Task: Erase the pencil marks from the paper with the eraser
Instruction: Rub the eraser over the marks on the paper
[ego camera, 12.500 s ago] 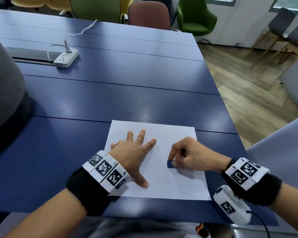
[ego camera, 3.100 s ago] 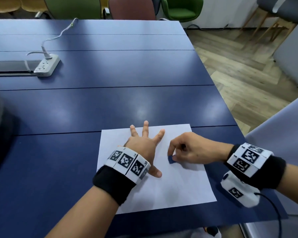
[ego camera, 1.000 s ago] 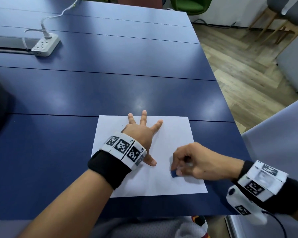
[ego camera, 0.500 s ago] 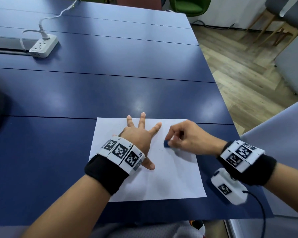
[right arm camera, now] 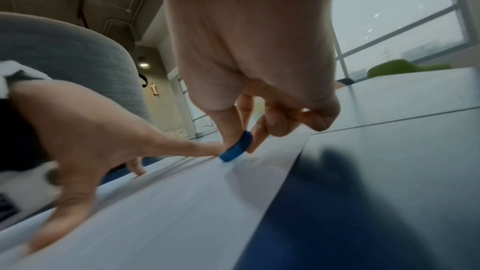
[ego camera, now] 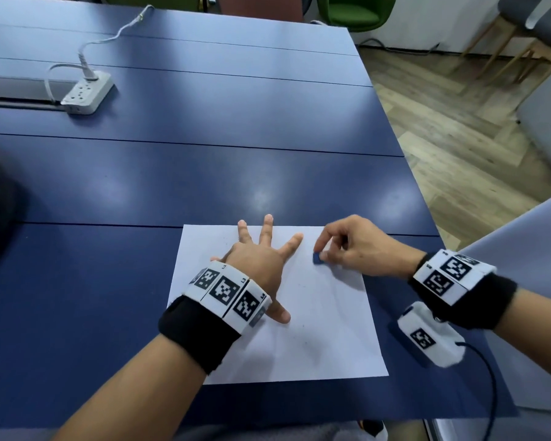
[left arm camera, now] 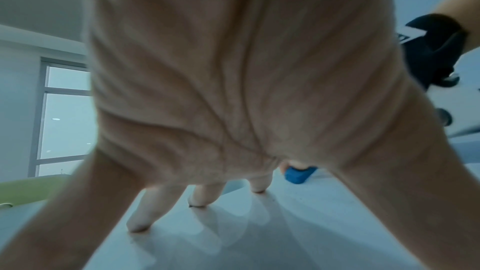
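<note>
A white sheet of paper lies on the blue table near its front edge. My left hand is spread flat on the sheet's upper left part, its straight fingers pressing it down. My right hand pinches a small blue eraser between thumb and fingers, its lower edge touching the paper near the upper right. The eraser is tilted on its edge in the right wrist view, and shows as a blue lump past my left palm. Faint specks dot the sheet; no clear pencil marks show.
A white power strip with its cable lies at the table's far left. The table's right edge drops to a wooden floor. Green and grey chairs stand beyond the far end. A grey seat back is close on my right.
Over the last second my right hand carried the eraser from the sheet's lower right up toward its upper right, then slightly right. My left hand has stayed spread on the paper.
</note>
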Demonstrator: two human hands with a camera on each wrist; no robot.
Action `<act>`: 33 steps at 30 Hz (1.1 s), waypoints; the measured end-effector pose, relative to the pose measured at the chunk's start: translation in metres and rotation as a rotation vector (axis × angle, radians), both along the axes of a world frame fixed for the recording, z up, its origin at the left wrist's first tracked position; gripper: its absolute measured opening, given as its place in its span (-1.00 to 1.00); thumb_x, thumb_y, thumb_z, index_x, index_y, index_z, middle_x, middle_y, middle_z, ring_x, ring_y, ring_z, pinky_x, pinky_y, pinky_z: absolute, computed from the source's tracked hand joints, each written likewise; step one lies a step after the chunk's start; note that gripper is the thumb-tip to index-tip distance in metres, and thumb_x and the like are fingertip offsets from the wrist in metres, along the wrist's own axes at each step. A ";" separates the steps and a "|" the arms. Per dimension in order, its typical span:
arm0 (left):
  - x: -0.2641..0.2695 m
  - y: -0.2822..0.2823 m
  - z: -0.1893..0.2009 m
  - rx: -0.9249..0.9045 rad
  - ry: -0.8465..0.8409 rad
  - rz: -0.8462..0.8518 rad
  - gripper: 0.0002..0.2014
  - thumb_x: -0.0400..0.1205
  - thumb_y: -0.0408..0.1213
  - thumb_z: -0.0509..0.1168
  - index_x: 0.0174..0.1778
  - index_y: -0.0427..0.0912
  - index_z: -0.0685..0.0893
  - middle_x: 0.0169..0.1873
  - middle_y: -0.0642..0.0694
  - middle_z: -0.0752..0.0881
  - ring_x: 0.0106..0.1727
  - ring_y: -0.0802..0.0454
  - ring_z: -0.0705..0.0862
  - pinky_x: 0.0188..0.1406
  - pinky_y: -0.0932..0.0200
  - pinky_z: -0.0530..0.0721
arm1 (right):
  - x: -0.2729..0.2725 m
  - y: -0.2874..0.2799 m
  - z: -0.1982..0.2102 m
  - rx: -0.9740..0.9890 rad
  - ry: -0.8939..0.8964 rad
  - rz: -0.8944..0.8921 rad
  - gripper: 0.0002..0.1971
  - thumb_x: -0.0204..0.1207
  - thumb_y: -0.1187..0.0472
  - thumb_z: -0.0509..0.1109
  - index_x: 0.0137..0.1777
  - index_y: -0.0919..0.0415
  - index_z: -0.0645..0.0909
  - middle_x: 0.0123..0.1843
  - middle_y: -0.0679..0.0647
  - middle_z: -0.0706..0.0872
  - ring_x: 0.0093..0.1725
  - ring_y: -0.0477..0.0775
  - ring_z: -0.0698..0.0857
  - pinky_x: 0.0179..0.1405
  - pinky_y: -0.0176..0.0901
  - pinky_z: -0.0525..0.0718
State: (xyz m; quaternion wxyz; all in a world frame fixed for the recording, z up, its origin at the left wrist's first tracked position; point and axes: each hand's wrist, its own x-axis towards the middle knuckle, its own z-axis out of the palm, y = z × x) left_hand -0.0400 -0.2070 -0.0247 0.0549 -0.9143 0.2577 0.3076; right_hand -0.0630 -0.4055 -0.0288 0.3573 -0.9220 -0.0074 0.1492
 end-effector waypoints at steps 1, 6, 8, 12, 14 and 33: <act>0.000 0.000 0.000 0.000 0.001 0.000 0.36 0.20 0.26 0.62 0.60 0.42 -0.38 0.64 -0.05 -0.49 0.65 -0.46 -0.33 0.29 -0.58 0.47 | 0.005 -0.003 -0.002 -0.001 -0.046 -0.064 -0.94 0.46 0.25 0.48 -0.18 0.09 0.75 -0.53 -0.09 0.61 -0.54 -0.22 0.52 -0.36 -0.29 0.51; 0.000 -0.001 0.001 0.000 0.005 0.003 0.37 0.20 0.24 0.62 0.60 0.42 -0.37 0.64 -0.05 -0.50 0.65 -0.47 -0.33 0.31 -0.58 0.46 | -0.010 0.001 -0.002 0.084 -0.010 -0.010 -0.92 0.48 0.31 0.44 -0.17 0.14 0.74 -0.56 -0.12 0.55 -0.55 -0.19 0.45 -0.43 -0.40 0.46; 0.000 -0.001 0.001 0.002 0.010 0.003 0.36 0.20 0.24 0.62 0.60 0.42 -0.37 0.64 -0.06 -0.50 0.65 -0.47 -0.32 0.32 -0.58 0.45 | -0.012 0.002 0.001 0.046 0.031 0.058 -0.94 0.48 0.27 0.46 -0.15 0.10 0.75 -0.56 -0.14 0.57 -0.54 -0.21 0.49 -0.41 -0.42 0.49; 0.002 0.000 -0.002 -0.003 0.012 -0.002 0.37 0.20 0.24 0.62 0.59 0.43 -0.39 0.63 -0.06 -0.51 0.64 -0.48 -0.34 0.34 -0.55 0.44 | 0.005 -0.004 -0.004 0.037 -0.079 -0.108 -0.96 0.47 0.22 0.50 -0.10 0.11 0.73 -0.46 -0.02 0.66 -0.51 -0.20 0.53 -0.33 -0.30 0.54; 0.002 0.000 -0.003 -0.005 0.004 -0.007 0.37 0.19 0.25 0.62 0.59 0.43 -0.39 0.63 -0.06 -0.51 0.64 -0.48 -0.33 0.33 -0.54 0.46 | -0.002 -0.003 -0.006 0.078 -0.075 -0.084 -0.95 0.48 0.28 0.46 -0.13 0.15 0.74 -0.48 0.01 0.64 -0.51 -0.15 0.50 -0.36 -0.29 0.53; 0.005 0.002 -0.011 -0.009 -0.021 -0.030 0.38 0.17 0.27 0.62 0.58 0.44 -0.40 0.64 -0.07 -0.50 0.64 -0.49 -0.33 0.36 -0.50 0.45 | -0.016 0.007 -0.002 0.030 -0.075 0.097 -0.90 0.46 0.28 0.46 -0.13 0.05 0.75 -0.39 0.09 0.70 -0.44 -0.11 0.53 -0.38 -0.34 0.50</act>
